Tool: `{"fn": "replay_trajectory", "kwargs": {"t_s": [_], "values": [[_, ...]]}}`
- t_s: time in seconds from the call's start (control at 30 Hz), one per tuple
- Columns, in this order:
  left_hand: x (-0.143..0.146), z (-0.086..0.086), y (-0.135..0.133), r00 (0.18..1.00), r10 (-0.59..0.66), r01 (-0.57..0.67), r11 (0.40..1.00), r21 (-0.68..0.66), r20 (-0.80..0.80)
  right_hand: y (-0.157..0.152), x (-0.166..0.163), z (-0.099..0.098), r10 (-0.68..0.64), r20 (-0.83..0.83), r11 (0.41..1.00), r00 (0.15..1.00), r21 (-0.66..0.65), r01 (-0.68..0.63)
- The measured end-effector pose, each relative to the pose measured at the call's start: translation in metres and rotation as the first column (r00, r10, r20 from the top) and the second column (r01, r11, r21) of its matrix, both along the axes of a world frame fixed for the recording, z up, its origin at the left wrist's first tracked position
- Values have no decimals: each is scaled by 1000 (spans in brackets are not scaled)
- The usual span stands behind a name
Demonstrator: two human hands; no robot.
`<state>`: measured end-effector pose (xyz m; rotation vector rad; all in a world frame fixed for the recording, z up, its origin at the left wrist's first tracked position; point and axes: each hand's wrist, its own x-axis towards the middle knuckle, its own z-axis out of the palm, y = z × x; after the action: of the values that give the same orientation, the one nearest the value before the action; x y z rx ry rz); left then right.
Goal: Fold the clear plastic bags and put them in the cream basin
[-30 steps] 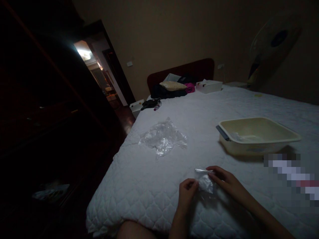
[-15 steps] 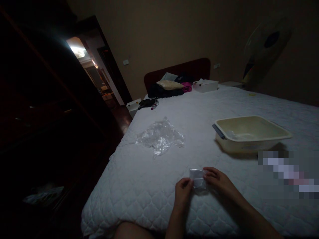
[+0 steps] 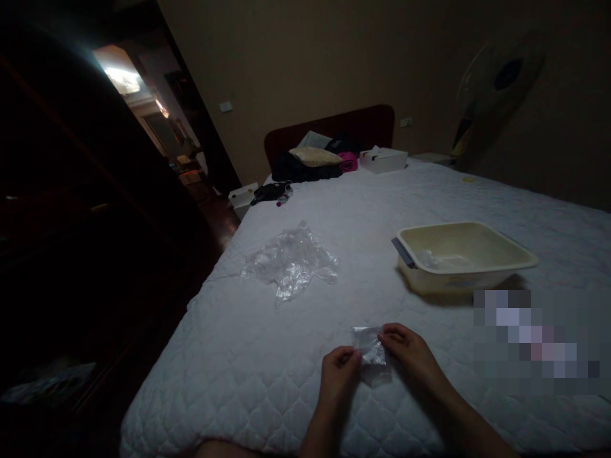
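A small clear plastic bag [image 3: 370, 350] is held just above the white quilted bed [image 3: 267, 356] near its front edge. My left hand [image 3: 338, 371] pinches the bag's left side with closed fingers. My right hand [image 3: 410, 356] grips its right side, fingers curled over the top edge. A crumpled heap of clear plastic bags [image 3: 289, 264] lies on the bed further away to the left, apart from both hands.
A cream plastic basin [image 3: 465, 256] with a dark handle stands on the bed to the right. Pillows, dark clothes and a white box [image 3: 383, 159] lie by the headboard. A standing fan [image 3: 496, 86] is at the back right. Left of the bed the floor is dark.
The view has swung a little to the right and down. Both hands keep hold of the small bag, which now looks flatter and more folded than a second ago.
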<state>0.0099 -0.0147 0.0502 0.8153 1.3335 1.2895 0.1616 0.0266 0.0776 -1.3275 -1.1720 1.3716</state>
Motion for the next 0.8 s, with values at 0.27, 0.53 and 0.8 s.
{"fn": "replay_trajectory", "kwargs": {"t_s": [0.27, 0.53, 0.8], "values": [[20, 10, 38, 952, 24, 13, 993, 118, -305, 55, 87, 43, -174, 121, 981, 977, 109, 161], [17, -19, 59, 431, 311, 161, 897, 412, -847, 179, 226, 96, -321, 264, 929, 910, 275, 248], [21, -23, 61, 290, 356, 227, 876, 425, -888, 251, 246, 66, -87, 745, 975, 661, 201, -97]]}}
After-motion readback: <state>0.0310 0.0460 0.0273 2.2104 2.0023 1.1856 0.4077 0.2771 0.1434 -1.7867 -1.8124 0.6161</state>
